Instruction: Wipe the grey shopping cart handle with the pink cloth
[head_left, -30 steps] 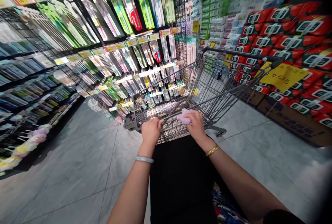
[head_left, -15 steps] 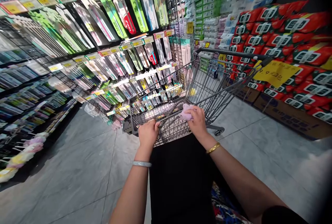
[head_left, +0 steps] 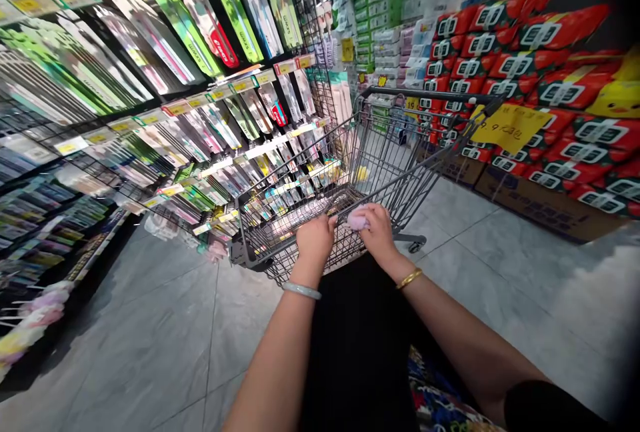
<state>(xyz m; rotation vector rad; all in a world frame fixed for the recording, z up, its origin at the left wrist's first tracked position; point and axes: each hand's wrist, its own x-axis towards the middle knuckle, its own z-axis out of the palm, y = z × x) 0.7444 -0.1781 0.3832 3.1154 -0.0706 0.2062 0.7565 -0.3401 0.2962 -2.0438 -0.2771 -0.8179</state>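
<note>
My left hand is closed over the near top rail of a grey wire shopping cart, its thumb beside the bar. To the right, my right hand squeezes a soft lilac bundle at the same rail; its exact kind is unclear. That hand's lower fingers are partly hidden, so I cannot tell whether they also touch the rail. Inside the cart, below the hands, lies a clear, shiny package, half covered by wires and fingers.
A rack of hanging toothbrush-like packs stands close on the left, past the cart. Red packs are stacked on cardboard boxes at right, with a yellow price sign. Pastel puffs hang low at left. Grey tiles cover the floor.
My left hand has slid right along the rail, closer to my right hand. The view has shifted, so rack and red packs sit further left. The lilac bundle looks more tightly squeezed.
</note>
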